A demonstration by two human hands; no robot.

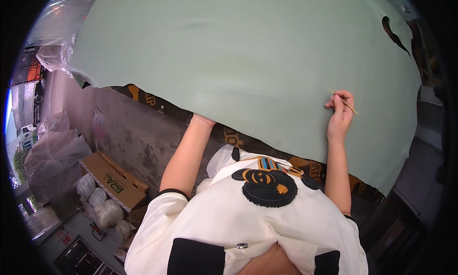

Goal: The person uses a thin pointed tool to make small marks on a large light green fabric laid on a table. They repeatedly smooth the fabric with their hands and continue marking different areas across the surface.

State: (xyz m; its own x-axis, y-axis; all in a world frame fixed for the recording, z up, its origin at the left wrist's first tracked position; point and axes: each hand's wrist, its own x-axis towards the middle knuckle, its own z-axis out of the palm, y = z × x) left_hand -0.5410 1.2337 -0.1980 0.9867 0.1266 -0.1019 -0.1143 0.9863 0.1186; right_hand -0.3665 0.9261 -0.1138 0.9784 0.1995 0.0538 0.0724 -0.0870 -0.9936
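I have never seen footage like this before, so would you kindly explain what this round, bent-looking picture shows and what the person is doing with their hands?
There is no machine here. A person wears a wide fisheye camera on the head, looking down, so straight edges curve near the rim. The white shirt at the bottom is the wearer's own. A large pale green sheet lies spread over a work table. The right hand rests on the sheet and holds a thin yellowish stick, like a pencil or stylus. The left hand reaches to the sheet's near edge; its fingers are hidden beneath it. On the floor to the left lie a cardboard box and clear plastic bags.
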